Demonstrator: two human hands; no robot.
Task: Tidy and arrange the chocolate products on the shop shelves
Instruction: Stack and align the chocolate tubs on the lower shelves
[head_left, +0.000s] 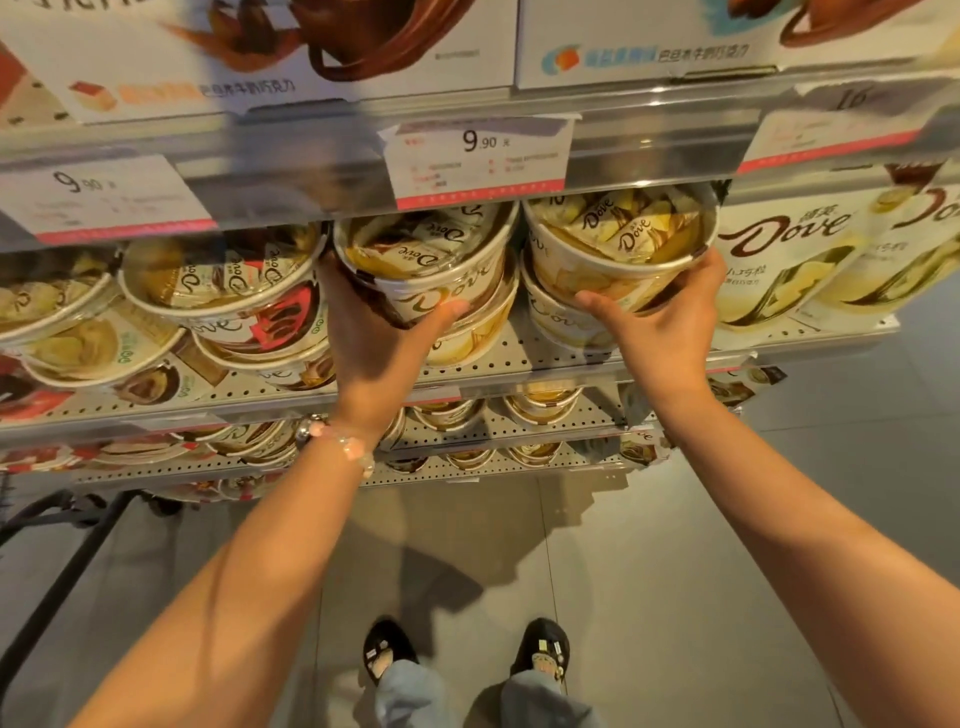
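Both forearms reach up mid-frame: the left hand (374, 322) grips a Dove tub (426, 260) at centre, the right hand (660, 322) grips another tub (618, 244) just right, each atop stacked tubs on the shelf (519, 358).

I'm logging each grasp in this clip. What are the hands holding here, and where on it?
Each grips a Dove chocolate tub by its side wall: left hand on the left tub, right hand on the right tub.
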